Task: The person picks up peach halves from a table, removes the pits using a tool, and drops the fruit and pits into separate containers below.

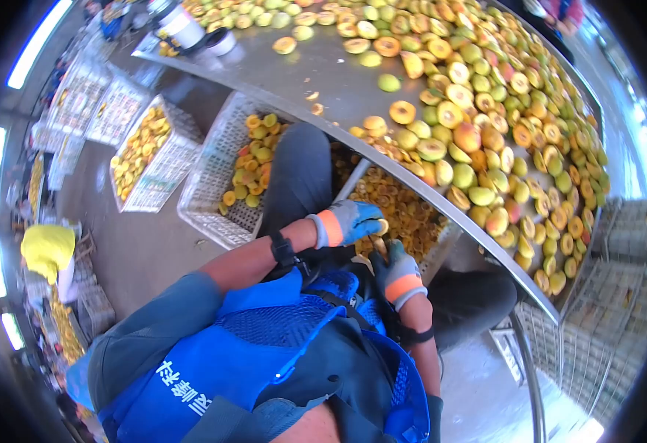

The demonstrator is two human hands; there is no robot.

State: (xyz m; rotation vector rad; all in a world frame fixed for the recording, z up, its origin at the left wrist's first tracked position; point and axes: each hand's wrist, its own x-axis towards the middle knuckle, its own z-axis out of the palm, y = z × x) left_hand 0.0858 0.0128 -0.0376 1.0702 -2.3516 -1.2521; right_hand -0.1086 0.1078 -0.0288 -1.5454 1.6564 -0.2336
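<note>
My left hand [349,222], in a grey-blue glove with an orange band, is closed around a small yellow peach half [383,227] at its fingertips. My right hand [399,272], gloved the same way, is closed just beside it, its fingers pointing toward the fruit. A short tan thing [377,244] shows at the right fingers, too small to name. Both hands are held over my lap. Just beyond them, below the table edge, lies a heap of brownish-yellow fruit pieces [393,199].
A metal table [301,70] carries many peach halves [478,140]. A white crate [209,184] of peaches stands by my left knee. Another fruit-filled crate [146,159] is farther left. A black-and-white container [179,28] stands at the table's corner. A person in a yellow top [47,251] is at left.
</note>
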